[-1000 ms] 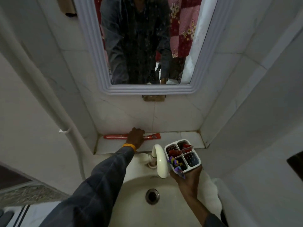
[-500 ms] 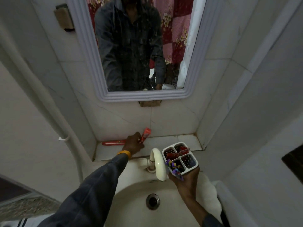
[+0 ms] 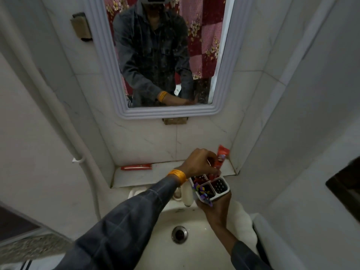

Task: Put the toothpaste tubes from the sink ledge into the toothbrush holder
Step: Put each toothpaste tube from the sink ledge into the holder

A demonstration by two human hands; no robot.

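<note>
My left hand [image 3: 198, 162] grips a red toothpaste tube [image 3: 221, 158], held upright with its lower end in a back compartment of the white toothbrush holder [image 3: 222, 192]. My right hand [image 3: 214, 209] holds that holder from below, over the basin beside the tap. The holder has four compartments; red items fill the back-left one and purple-wrapped items stick out at the front left. A second red toothpaste tube [image 3: 136, 167] lies flat on the white sink ledge [image 3: 167, 176], at its left end against the wall.
A white tap [image 3: 187, 195] stands under my left wrist. The basin [image 3: 194, 250] with its metal drain [image 3: 179, 234] lies below. A white-framed mirror [image 3: 161, 112] hangs above the ledge. A white pipe [image 3: 64, 129] runs down the left wall.
My left hand lifted one red tube off the ledge, carried it right, and stood it upright in the holder. The holder stayed in my right hand. The other tube has not moved.
</note>
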